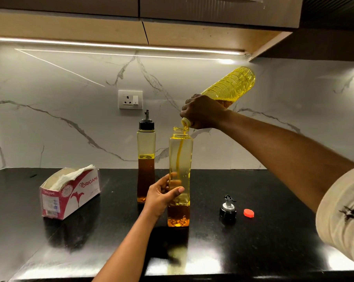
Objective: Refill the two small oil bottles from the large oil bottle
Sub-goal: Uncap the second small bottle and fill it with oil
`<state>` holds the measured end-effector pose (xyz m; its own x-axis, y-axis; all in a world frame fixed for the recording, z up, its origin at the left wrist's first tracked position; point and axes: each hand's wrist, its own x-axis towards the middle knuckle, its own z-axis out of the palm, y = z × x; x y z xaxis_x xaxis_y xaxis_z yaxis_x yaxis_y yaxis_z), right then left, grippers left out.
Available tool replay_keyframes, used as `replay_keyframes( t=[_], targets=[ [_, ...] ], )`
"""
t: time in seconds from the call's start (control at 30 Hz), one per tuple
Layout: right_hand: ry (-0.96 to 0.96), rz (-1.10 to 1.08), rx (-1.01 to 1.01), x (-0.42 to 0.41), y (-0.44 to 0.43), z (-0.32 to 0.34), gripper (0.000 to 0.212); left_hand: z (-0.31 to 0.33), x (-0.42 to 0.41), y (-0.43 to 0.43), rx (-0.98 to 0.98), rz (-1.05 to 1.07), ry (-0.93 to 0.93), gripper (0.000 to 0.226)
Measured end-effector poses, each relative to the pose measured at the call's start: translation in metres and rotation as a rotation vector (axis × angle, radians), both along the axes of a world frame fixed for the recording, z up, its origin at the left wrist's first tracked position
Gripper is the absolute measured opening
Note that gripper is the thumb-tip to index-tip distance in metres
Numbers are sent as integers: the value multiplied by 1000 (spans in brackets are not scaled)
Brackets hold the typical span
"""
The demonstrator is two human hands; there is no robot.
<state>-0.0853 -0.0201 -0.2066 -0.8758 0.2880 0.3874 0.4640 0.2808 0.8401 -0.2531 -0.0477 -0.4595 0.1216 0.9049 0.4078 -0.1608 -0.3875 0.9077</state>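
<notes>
One thing at a time, biggest first: what lies under it all? asks the first.

A black counter [273, 200], set against a marble wall [50, 119], says the second.

And next?

The large oil bottle [231, 86], held high on the right and tipped with its neck down to the left. The right hand [202, 111] is wrapped round its neck end. A thin stream of oil runs from its mouth.

Into what?

The open small bottle [180, 159], upright near the middle of the counter, with a dark layer of oil at its bottom. The left hand [162, 194] grips its lower half, thumb in front and fingers curled behind.

The other one?

The capped small bottle [146, 149] stands just behind it to the left, roughly half full.

Smaller things?

A tissue box [70, 192] sits on the left of the counter, tissues poking out. Right of the open bottle stands a black-and-silver pourer top [228, 208]. Just beside that, further right, lies a red cap [249, 213].
</notes>
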Motion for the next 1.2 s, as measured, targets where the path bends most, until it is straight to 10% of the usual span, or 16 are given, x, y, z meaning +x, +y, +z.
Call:
replay_keyframes(
  t=[1.2],
  targets=[
    [-80,-10,61,-1,0,2,15,0,-1,0,4,-2,22,73]
  ],
)
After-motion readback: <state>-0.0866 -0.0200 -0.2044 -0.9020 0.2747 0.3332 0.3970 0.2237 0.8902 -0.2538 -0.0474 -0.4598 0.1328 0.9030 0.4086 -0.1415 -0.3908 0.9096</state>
